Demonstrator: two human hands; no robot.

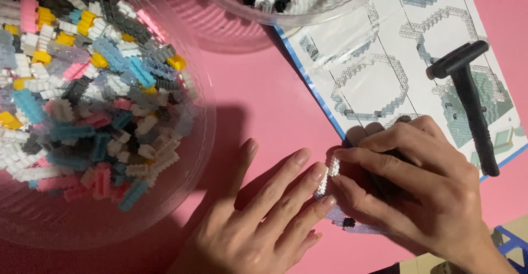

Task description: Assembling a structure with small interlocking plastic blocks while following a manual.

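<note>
two hands (pixel 352 197) — knobbly plastic bricks (pixel 333 166)

Matt black plastic hammer (pixel 472 104), glossy clear bowl (pixel 198 142)

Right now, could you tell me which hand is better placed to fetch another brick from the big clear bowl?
Left. The left hand lies flat beside the clear bowl, only its fingertips touching the small brick build. The right hand covers and presses that build, farther from the bowl.
</note>
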